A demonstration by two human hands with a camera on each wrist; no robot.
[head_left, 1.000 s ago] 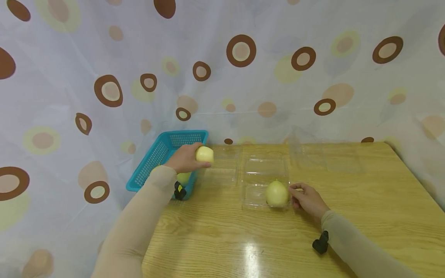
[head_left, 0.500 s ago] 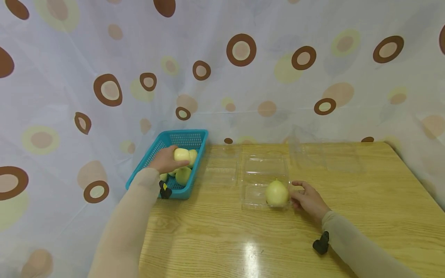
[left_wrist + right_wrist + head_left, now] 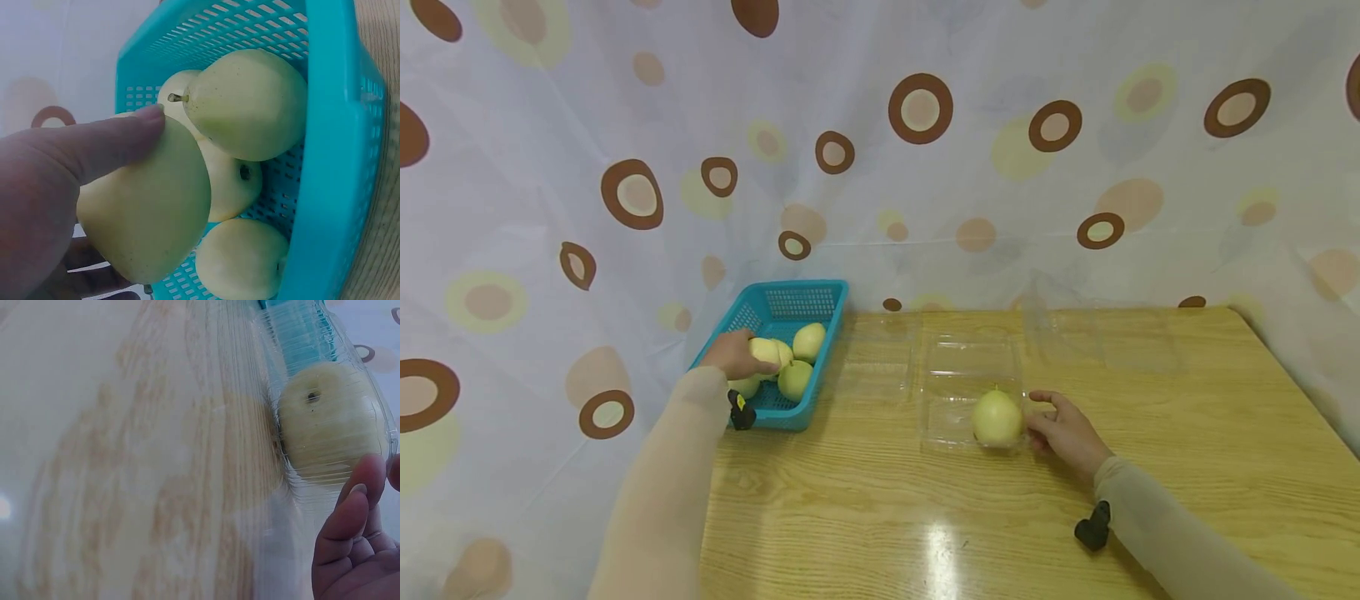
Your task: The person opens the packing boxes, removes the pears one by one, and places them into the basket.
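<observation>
My left hand [image 3: 730, 353] grips a pale yellow-green pear [image 3: 150, 206] over the left side of the blue plastic basket [image 3: 805, 417]. In the left wrist view the thumb lies across the pear's top. Several more pears, such as one with a stem [image 3: 250, 106], rest in the basket beneath and beside it. My right hand [image 3: 1069, 435] pinches the right rim of a clear plastic container [image 3: 955, 385], its fingertips right at the edge in the right wrist view. One pear [image 3: 997, 418] sits in that container's front right corner.
Another clear plastic container [image 3: 880, 358] lies between the basket and the one at my right hand. Further clear plastic pieces [image 3: 1105, 337] stand at the back right. A spotted curtain [image 3: 970, 167] hangs behind the wooden table [image 3: 865, 517].
My left hand has carried its pear leftward from the basket's right edge to its left side, lower down, uncovering other pears. My right hand stays at the container, its index finger slightly lifted.
</observation>
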